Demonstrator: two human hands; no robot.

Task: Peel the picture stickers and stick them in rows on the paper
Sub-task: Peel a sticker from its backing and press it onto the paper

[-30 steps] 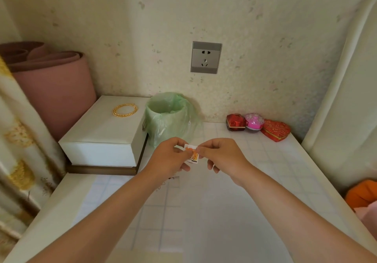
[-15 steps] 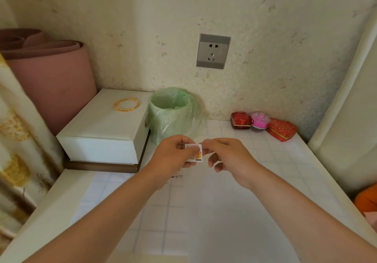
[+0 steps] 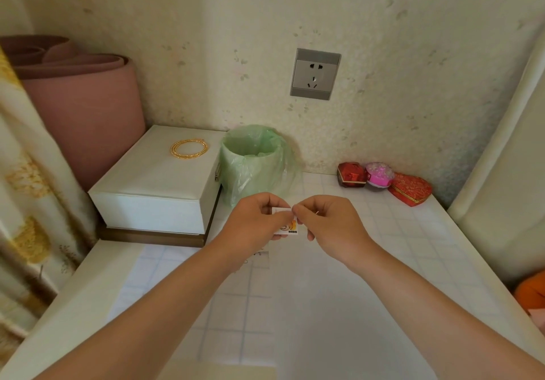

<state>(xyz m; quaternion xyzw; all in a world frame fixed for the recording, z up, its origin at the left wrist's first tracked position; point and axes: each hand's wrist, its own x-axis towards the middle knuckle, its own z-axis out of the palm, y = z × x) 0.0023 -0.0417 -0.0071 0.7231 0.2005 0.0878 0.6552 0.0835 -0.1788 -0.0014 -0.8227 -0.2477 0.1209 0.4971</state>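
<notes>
A small white picture sticker with an orange figure and dark lettering is held up over the table, in front of the bin. My left hand pinches its left side between thumb and fingers. My right hand pinches its upper right edge with thumb and forefinger, the other fingers curled. A sheet of paper with faint marks lies on the table under my left wrist, mostly hidden by it.
A small bin lined with a green bag stands just behind my hands. A white box with a gold bracelet sits at the left. Three small red and pink gift boxes line the wall at the right. The gridded tabletop stretches toward me.
Both hands stayed together on the sticker; the right fingers shifted to its upper edge. The camera tilted, so the scene sits slightly higher in view.
</notes>
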